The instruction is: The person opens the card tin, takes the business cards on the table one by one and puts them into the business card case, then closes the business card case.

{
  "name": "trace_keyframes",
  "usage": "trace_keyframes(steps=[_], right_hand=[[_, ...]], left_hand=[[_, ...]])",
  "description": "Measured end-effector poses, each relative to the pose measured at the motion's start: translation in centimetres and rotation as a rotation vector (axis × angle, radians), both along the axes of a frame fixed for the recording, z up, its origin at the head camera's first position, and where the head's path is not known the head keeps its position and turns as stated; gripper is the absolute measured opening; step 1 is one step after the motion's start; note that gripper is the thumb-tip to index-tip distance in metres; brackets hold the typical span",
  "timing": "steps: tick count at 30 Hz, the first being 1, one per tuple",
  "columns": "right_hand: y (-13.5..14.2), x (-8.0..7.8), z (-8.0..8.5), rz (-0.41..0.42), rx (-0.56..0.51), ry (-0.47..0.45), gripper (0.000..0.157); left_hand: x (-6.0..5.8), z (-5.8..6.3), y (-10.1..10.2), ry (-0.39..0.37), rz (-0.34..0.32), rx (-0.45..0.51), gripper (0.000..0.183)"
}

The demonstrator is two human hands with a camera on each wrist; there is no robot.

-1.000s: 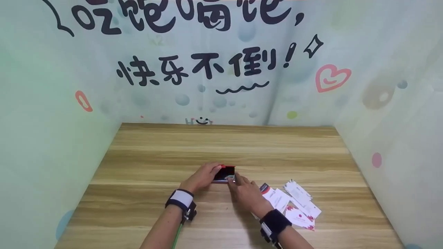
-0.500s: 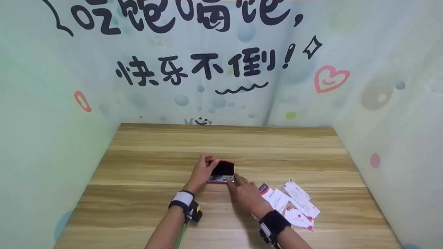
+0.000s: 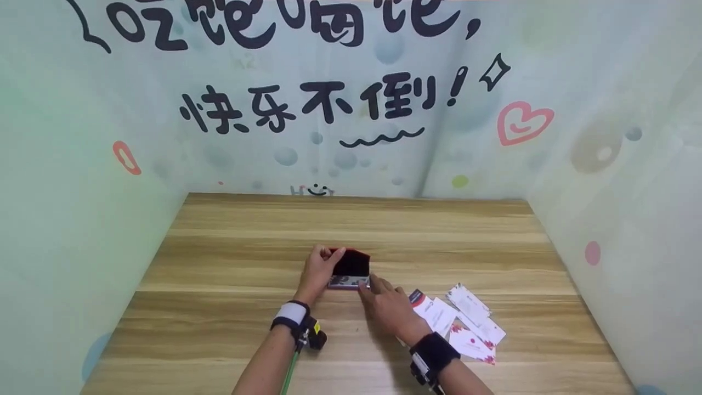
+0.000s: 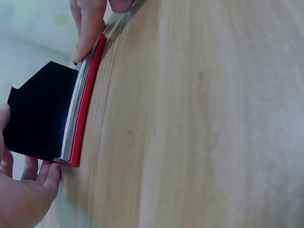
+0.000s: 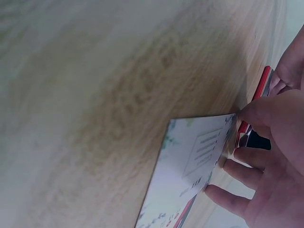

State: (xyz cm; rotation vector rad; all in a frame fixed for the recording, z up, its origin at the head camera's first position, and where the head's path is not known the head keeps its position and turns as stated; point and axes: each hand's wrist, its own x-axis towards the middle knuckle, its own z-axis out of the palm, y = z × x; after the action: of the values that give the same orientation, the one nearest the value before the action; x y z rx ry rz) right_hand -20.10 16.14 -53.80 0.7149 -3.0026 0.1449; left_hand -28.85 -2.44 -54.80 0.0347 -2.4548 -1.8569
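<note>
Presently, a red case [image 4: 89,99] lies on the wooden worktop [image 3: 428,230] with its black-lined flap [image 3: 351,264] raised.
The left hand [image 3: 315,272] pinches the flap at its left side, thumb against the inner face. The right hand [image 3: 396,310] touches the case's right end; whether its fingers pinch or merely press cannot be determined. Printed cards [image 3: 473,341] lie overlapping just beside the right hand, well apart from the left. Behind the worktop, a pale backdrop [image 3: 230,159] bears black lettering.
</note>
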Motion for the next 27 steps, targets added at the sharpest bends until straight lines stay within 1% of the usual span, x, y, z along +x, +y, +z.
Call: trace_keyframes(steps=[3,6,8,10,13,15,18,21,25,27], right_hand=[[0.0,0.0,0.1,-0.006,-0.018,-0.003,0.048],[0.0,0.0,0.1,-0.013,-0.023,-0.013,0.048],[-0.1,0.0,0.1,-0.015,-0.024,-0.020,0.049],[-0.1,0.1,0.0,-0.016,-0.019,-0.023,0.049],[-0.1,0.1,-0.1,-0.015,-0.015,-0.015,0.047],[-0.1,0.1,-0.1,-0.015,-0.011,-0.008,0.046],[-0.1,0.1,0.0,-0.012,-0.017,-0.003,0.046],[-0.1,0.1,0.0,-0.008,-0.015,0.002,0.047],[-0.1,0.1,0.0,-0.015,-0.019,-0.009,0.047],[-0.2,0.1,0.0,-0.022,-0.024,-0.020,0.047]], left_hand=[[-0.1,0.0,-0.1,0.002,-0.022,0.015,0.029],[-0.3,-0.2,-0.5,-0.002,-0.088,0.045,0.032],[-0.4,-0.5,-1.1,-0.002,-0.161,0.066,0.041],[-0.5,-0.8,-1.7,0.003,-0.248,0.070,0.057],[-0.4,-1.0,-2.4,0.005,-0.370,0.059,0.078],[-0.3,-1.0,-2.7,0.005,-0.430,0.040,0.088],[-0.3,-1.0,-3.1,0.013,-0.479,0.011,0.095],[-0.5,-1.1,-3.2,0.005,-0.499,0.008,0.099],[-0.7,-1.0,-3.3,-0.053,-0.523,0.001,0.104],[-0.7,-0.9,-3.4,-0.070,-0.538,-0.014,0.105]])
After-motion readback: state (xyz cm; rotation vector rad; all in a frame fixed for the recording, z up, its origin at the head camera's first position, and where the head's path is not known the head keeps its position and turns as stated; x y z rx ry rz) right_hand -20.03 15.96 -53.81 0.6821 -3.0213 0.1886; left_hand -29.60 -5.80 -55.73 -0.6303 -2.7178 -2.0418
